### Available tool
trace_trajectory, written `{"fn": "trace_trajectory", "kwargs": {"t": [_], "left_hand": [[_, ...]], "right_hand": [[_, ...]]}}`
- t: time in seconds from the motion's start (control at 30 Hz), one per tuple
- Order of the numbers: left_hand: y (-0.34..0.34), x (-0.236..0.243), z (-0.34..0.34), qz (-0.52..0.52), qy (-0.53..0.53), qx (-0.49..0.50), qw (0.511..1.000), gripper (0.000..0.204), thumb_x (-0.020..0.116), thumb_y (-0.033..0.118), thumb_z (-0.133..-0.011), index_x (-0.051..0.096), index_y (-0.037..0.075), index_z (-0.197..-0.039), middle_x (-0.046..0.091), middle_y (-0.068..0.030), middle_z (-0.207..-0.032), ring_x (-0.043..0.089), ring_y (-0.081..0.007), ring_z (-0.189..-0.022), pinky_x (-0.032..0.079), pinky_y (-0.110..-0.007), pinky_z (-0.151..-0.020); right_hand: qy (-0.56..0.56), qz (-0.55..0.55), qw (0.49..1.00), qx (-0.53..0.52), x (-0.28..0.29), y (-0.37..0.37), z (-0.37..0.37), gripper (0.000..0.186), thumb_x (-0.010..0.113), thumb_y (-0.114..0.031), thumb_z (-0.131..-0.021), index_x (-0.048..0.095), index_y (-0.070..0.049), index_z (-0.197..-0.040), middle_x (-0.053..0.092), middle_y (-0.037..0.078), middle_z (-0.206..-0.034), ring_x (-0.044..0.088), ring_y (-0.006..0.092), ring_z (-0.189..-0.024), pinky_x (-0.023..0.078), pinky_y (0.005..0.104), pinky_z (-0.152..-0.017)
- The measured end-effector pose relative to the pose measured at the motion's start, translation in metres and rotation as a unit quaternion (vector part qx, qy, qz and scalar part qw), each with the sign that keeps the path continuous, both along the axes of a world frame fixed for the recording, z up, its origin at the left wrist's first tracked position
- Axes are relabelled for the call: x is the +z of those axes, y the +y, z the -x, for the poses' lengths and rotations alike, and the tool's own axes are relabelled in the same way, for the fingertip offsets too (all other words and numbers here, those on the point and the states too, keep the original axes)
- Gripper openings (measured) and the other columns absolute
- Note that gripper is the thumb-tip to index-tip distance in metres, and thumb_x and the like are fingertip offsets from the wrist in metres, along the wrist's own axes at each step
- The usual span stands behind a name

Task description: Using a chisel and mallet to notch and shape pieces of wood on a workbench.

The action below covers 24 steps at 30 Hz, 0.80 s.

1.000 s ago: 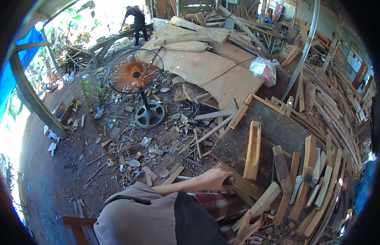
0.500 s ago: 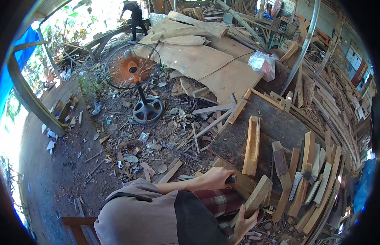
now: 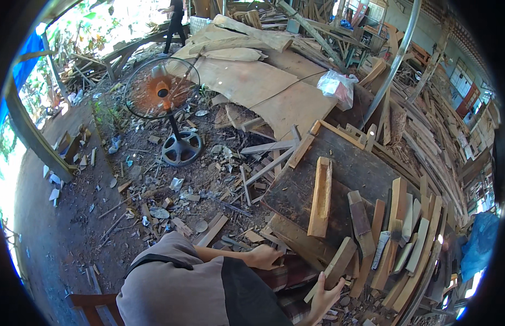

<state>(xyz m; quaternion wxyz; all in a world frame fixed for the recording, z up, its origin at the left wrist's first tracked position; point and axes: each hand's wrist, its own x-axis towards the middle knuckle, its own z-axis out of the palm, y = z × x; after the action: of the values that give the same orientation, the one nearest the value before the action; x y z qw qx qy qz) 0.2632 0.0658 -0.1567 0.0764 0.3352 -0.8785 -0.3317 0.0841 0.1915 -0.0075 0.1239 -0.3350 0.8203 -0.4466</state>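
My right hand [image 3: 325, 299] grips the lower end of a squared wood block [image 3: 341, 262], thumb on one side and fingers on the other. The block stands tilted against the near edge of a dark workbench [image 3: 296, 190]. Above my plaid-covered thigh, my left hand [image 3: 266, 257] is closed, its fingers curled; whatever they hold is hidden. A pale wood piece with a hollowed trough [image 3: 320, 198] lies on the bench just beyond both hands.
Several curved wood pieces [image 3: 396, 217] lie at the bench's right side. A standing fan [image 3: 163, 93] is on the debris-strewn ground at left. Wood sheets [image 3: 252, 81] and a plastic bag [image 3: 338, 87] lie farther back. Another person [image 3: 175, 24] stands at far left.
My left hand has drawn back from the bench edge toward my lap; a small dark handle seen at it earlier no longer shows. My right hand keeps its hold. The view has shifted slightly.
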Motion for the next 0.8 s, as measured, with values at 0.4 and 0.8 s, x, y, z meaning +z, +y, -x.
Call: {"fn": "trace_trajectory", "kwargs": {"t": [0.4, 0.8], "left_hand": [[0.029, 0.001, 0.049, 0.121, 0.045, -0.108, 0.986, 0.040, 0.068, 0.036, -0.070, 0.057, 0.007, -0.095, 0.064, -0.0103, -0.072, 0.063, -0.0304, -0.070, 0.048, -0.041, -0.067], [0.025, -0.008, 0.052, 0.152, 0.014, -0.135, 0.979, 0.042, 0.068, 0.038, -0.072, 0.057, 0.007, -0.098, 0.063, -0.0108, -0.069, 0.062, -0.0295, -0.068, 0.047, -0.040, -0.067]], "right_hand": [[0.182, -0.092, 0.979, 0.021, 0.031, -0.041, 0.043, 0.048, 0.076, -0.031, -0.074, 0.063, 0.004, -0.104, 0.066, 0.023, -0.092, 0.063, 0.0393, -0.089, 0.047, 0.0440, -0.079], [0.324, -0.102, 0.940, 0.028, 0.029, -0.134, 0.057, 0.049, 0.075, -0.029, -0.076, 0.061, 0.003, -0.112, 0.058, 0.018, -0.100, 0.054, 0.0346, -0.103, 0.045, 0.0433, -0.090]]}}
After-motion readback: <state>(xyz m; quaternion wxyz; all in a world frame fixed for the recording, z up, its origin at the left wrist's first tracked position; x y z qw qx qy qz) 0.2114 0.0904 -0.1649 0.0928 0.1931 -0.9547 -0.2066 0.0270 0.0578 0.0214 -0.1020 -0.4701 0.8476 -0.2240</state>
